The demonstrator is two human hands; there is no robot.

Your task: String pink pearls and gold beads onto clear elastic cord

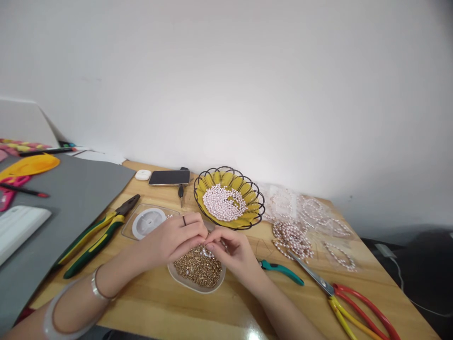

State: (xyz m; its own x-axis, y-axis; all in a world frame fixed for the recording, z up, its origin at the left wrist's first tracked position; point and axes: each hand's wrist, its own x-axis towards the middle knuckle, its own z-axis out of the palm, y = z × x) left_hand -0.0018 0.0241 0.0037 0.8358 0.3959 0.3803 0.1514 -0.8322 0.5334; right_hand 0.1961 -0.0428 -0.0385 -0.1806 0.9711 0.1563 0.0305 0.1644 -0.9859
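My left hand (184,238) and my right hand (231,250) meet fingertip to fingertip above a white dish (193,287) of small gold beads (198,269). Both are closed in a pinch. Between and just below the fingers a short string of pale beads (206,253) shows in part; its thread is too fine to make out. Behind the hands stands a black wire basket (260,215) with a yellow lining, holding loose pale pink beads (222,203). A white spool (148,223) lies in a clear tray beside my left hand.
Yellow-green pliers (102,233) lie at left on the table. At right are teal-handled pliers (283,270), red-and-yellow-handled scissors (332,288), a heap of bead strings (292,238) and bagged bead strings (311,208). A phone (170,177), white case (143,175) and key (181,191) sit near the wall.
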